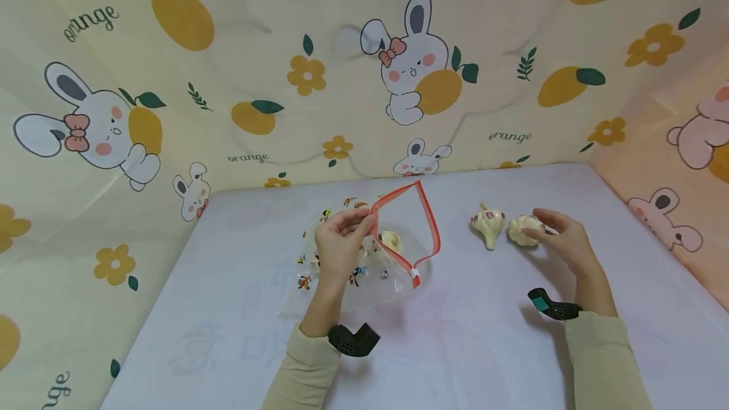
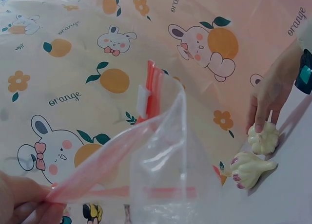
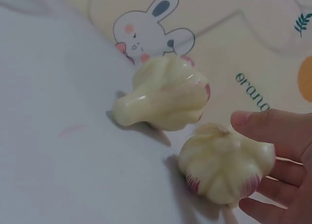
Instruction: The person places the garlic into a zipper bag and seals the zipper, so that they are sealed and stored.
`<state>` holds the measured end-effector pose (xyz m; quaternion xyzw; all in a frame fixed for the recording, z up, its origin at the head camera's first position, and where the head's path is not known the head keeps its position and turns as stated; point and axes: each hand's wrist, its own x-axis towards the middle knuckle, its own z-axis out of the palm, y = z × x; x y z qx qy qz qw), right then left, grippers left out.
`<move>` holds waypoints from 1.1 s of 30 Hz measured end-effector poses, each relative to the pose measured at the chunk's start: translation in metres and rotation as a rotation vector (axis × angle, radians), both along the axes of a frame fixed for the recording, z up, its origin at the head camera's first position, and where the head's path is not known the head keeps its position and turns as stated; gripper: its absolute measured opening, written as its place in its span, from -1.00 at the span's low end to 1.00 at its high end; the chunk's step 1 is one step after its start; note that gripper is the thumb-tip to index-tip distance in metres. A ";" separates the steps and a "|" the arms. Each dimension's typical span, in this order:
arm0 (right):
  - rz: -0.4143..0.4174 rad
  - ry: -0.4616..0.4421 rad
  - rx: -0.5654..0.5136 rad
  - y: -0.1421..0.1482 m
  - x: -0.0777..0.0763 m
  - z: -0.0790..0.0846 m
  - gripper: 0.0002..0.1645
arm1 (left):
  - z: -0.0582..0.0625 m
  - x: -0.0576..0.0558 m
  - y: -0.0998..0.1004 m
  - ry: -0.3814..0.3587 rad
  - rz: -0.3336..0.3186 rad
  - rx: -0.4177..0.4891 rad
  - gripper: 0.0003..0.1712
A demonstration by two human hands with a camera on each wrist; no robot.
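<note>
My left hand pinches the red zip rim of a clear printed plastic zip bag, whose mouth stands open. A pale garlic bulb shows inside the bag. Over on the right, my right hand has its thumb and fingers around the near side of another garlic bulb, which rests on the table. Beside that one lies a garlic bulb with purple marks, its stem towards me. In the left wrist view the white slider sits at one end of the red rim.
The white tabletop runs back to a wall cloth printed with rabbits and oranges. Another printed cloth hangs at the right side. A black wrist mount is strapped to the left wrist, and a similar mount to the right.
</note>
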<state>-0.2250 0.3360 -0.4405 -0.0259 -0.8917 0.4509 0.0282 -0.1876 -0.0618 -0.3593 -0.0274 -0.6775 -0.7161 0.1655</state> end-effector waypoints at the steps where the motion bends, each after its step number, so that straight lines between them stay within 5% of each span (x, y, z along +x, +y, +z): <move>1: 0.000 -0.005 0.001 0.000 0.000 0.000 -0.15 | 0.000 0.000 0.000 0.002 -0.003 0.006 -0.78; 14: 0.001 -0.066 0.008 -0.001 -0.001 -0.010 -0.13 | 0.000 0.001 -0.003 -0.007 -0.007 0.001 -0.80; 23: -0.007 -0.058 0.045 -0.001 -0.004 -0.005 -0.15 | -0.001 -0.001 -0.003 0.074 -0.010 -0.004 -0.80; 33: -0.020 -0.062 0.023 -0.003 -0.002 -0.005 -0.14 | -0.001 -0.001 -0.002 0.053 -0.012 0.002 -0.79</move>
